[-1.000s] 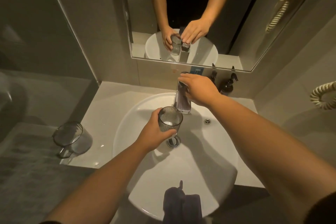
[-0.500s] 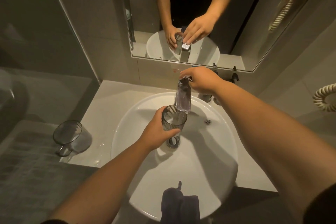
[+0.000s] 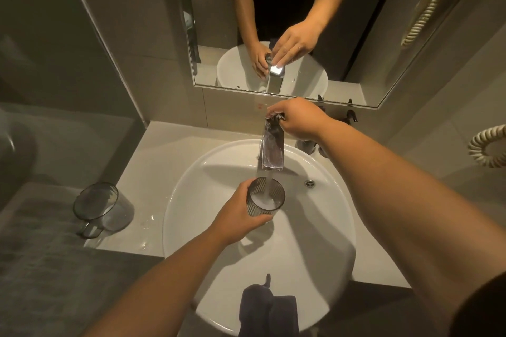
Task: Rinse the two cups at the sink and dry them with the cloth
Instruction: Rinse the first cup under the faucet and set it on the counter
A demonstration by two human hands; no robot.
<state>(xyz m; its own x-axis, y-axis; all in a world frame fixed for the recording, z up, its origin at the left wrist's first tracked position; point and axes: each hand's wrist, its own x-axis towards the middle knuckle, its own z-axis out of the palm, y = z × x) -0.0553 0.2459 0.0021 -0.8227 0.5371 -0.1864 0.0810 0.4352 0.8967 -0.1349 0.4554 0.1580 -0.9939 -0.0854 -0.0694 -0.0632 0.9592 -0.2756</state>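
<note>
Ribbed cup (image 3: 265, 197) sits under the running faucet (image 3: 271, 149), gripped by the left hand (image 3: 236, 217). Right hand (image 3: 298, 117) clasps the faucet lever; second cup (image 3: 100, 206) waits on the counter (image 3: 164, 150).

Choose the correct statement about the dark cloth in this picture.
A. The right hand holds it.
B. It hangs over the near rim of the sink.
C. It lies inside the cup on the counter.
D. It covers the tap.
B: the dark cloth is draped over the near rim of the sink, away from both hands.

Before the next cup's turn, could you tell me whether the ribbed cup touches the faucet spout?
Apart: the head view shows water spanning the gap between ribbed cup and faucet spout.
</note>
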